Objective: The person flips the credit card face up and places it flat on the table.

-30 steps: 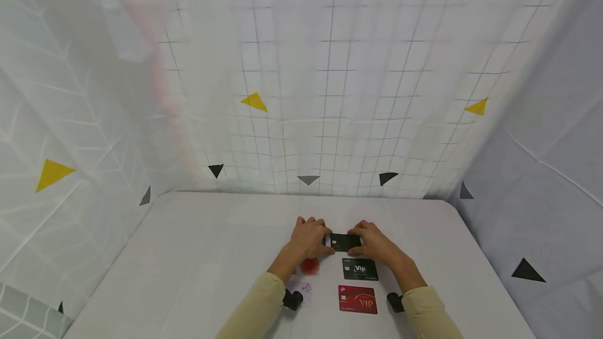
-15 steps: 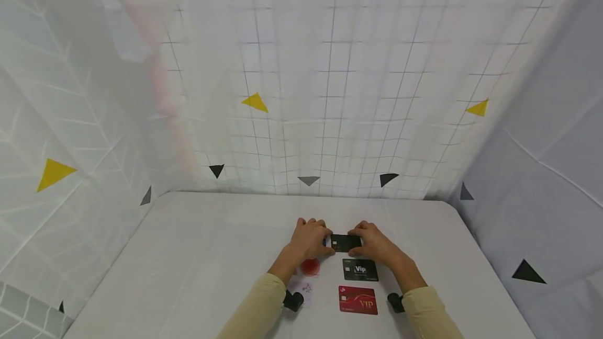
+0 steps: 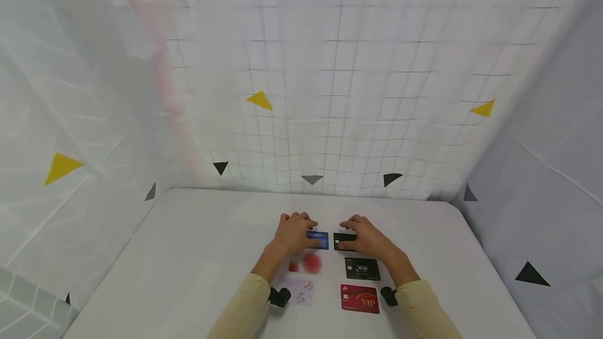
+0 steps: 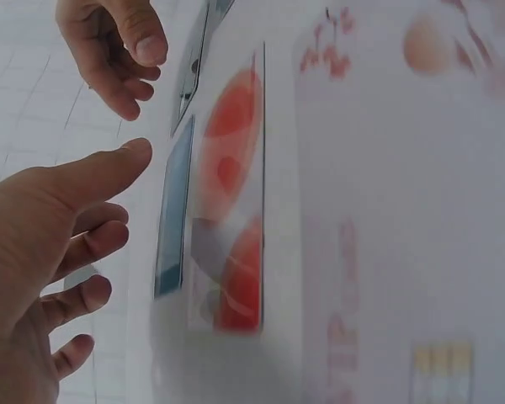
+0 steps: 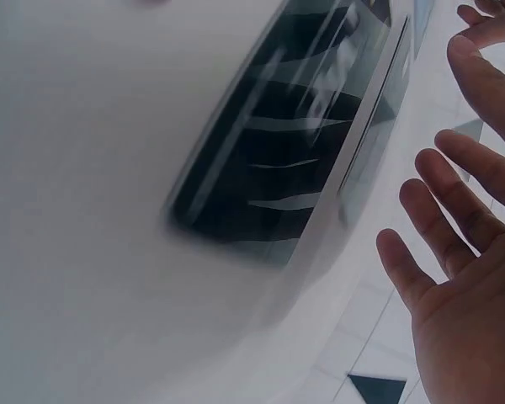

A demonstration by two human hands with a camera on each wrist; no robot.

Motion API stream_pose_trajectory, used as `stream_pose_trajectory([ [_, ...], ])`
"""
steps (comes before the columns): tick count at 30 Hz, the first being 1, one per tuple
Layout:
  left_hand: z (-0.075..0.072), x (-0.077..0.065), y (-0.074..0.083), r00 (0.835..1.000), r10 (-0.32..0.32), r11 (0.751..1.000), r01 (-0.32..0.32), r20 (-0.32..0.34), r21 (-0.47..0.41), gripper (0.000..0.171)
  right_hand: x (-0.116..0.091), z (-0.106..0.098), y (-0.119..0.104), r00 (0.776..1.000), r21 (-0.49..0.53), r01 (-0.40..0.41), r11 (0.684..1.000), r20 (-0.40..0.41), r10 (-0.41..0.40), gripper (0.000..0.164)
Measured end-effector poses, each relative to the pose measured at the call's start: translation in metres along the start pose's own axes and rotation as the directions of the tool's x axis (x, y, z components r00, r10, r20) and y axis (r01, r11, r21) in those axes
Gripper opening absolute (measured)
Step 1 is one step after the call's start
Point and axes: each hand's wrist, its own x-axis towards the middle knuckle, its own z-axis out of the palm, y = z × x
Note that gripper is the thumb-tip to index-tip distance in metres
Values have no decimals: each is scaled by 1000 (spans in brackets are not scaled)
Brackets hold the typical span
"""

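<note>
In the head view my left hand [image 3: 293, 233] hovers over the left part of a blue card [image 3: 322, 243], its fingers loosely bent and holding nothing. My right hand [image 3: 371, 239] is over the right part of a black card [image 3: 338, 238], which lies beside the blue one with a narrow gap. In the left wrist view, air shows between the left thumb and fingers. The right wrist view likewise shows the right fingers [image 5: 442, 227] spread apart, off the cards. Each hand covers part of the card below it.
Below the black card lie a dark Vip card [image 3: 361, 275] and a red VIP card [image 3: 360, 305]. A card with red circles [image 3: 312, 263] and a pale flowered card [image 3: 300, 293] lie below the blue one. All rest on a white table [image 3: 202, 255] before a white sheet wall [image 3: 301, 140].
Both hands have let go of the black card's ends. The left hand has shifted left, uncovering the blue card and more of the cards below it. The black card stays in place.
</note>
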Motion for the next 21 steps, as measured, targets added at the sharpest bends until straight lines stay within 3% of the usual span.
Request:
stream_pose_trajectory([
  [10, -3, -10, -28, 998, -51, 998, 52, 35, -19, 55, 17, 19, -23, 999, -64, 51, 997, 21, -50, 65],
  [21, 0, -12, -34, 995, -83, 996, 84, 60, -27, 52, 21, 30, -32, 999, -179, 39, 983, 27, -35, 63],
])
